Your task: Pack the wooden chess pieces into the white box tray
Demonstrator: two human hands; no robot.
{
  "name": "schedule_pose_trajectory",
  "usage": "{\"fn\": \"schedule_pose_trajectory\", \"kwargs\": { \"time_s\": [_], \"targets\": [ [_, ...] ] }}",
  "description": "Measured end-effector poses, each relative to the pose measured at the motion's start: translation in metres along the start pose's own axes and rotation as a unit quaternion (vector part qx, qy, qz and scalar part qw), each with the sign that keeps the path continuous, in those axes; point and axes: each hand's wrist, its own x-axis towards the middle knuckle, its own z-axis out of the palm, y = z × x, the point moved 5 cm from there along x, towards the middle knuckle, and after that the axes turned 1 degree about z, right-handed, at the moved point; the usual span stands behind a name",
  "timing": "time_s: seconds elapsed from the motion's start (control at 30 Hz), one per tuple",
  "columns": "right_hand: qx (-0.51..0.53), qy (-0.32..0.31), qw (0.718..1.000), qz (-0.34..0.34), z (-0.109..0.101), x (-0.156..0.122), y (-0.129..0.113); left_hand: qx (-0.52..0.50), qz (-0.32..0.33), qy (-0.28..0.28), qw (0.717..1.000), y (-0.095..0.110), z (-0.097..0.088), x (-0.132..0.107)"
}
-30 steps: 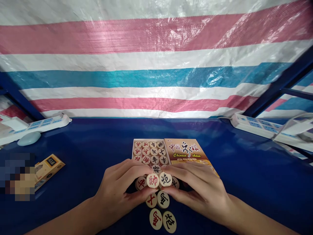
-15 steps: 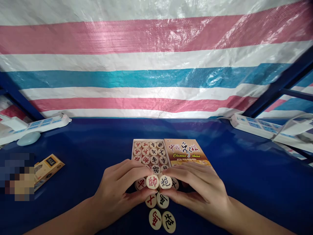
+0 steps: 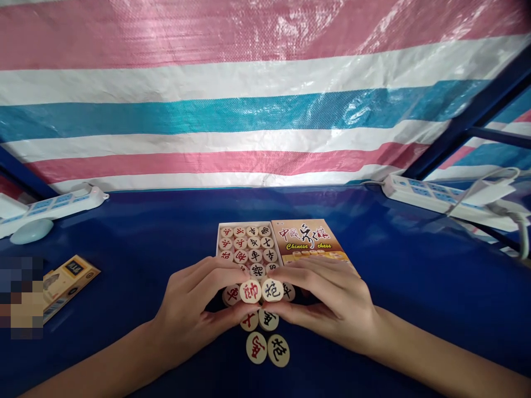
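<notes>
Between thumb and fingers, my left hand (image 3: 186, 304) pinches a round Chinese chess piece with a red character (image 3: 250, 291). My right hand (image 3: 336, 301) grips a piece with a black character (image 3: 272, 290) the same way, and the two pieces sit side by side, faces toward me. Behind them stands an open white box (image 3: 218, 240) with rows of pieces, its near part hidden by my hands. Below the held pieces lie several loose ones, among them a red-marked piece (image 3: 256, 347) and a black-marked piece (image 3: 278, 350) on the blue table.
The printed Chinese chess lid (image 3: 309, 235) lies right of the box. On the left are a yellow carton (image 3: 70, 282), a pale rounded object (image 3: 32, 231) and a power strip (image 3: 62, 203). Another power strip (image 3: 431, 196) is at the right. A striped sheet (image 3: 249, 116) hangs behind.
The view has tilted down and shifted slightly, so everything appears higher and a little further left. Both hands keep hold of the same two pieces.
</notes>
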Motion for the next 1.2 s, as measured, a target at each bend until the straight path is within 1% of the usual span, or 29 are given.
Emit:
{"fn": "schedule_pose_trajectory", "kwargs": {
  "time_s": [0.27,0.33,0.43,0.5,0.57,0.63,0.73,0.8,0.9,0.97,1.03,1.2],
  "targets": [
    [-0.010,-0.010,1.000,0.010,0.001,-0.001,0.001,0.021,-0.011,-0.004,1.000,-0.002,0.001,-0.001],
    [-0.014,-0.012,1.000,0.015,0.002,-0.002,0.003,0.019,-0.023,-0.009,1.000,-0.002,0.001,-0.001],
    [-0.014,-0.017,0.998,0.053,0.002,-0.001,0.012,0.025,-0.077,-0.012,0.997,-0.007,-0.003,0.002],
    [-0.023,-0.015,0.995,0.095,0.000,0.001,0.020,0.043,-0.128,-0.001,0.991,-0.015,-0.011,0.006],
    [-0.033,-0.008,0.992,0.124,-0.004,0.003,0.027,0.053,-0.157,0.014,0.986,-0.025,-0.021,0.011],
    [-0.033,-0.001,0.991,0.131,-0.007,0.005,0.032,0.062,-0.153,-0.001,0.986,-0.033,-0.026,0.015],
    [-0.037,-0.006,0.991,0.125,-0.007,0.006,0.034,0.094,-0.128,-0.071,0.985,-0.044,-0.022,0.016],
    [-0.055,-0.032,0.990,0.125,-0.004,0.006,0.035,0.099,-0.119,-0.113,0.981,-0.048,-0.016,0.013],
    [-0.060,-0.095,0.984,0.137,0.002,0.005,0.036,0.094,-0.109,-0.149,0.978,-0.047,-0.009,0.010],
    [-0.042,-0.125,0.981,0.143,0.003,0.005,0.034,0.098,-0.103,-0.156,0.977,-0.044,-0.008,0.010],
    [-0.024,-0.137,0.981,0.139,0.002,0.006,0.031,0.096,-0.097,-0.160,0.978,-0.042,-0.009,0.012],
    [0.003,-0.156,0.983,0.100,0.003,0.009,0.022,0.070,-0.075,-0.145,0.984,-0.040,-0.011,0.013]
  ]
}}
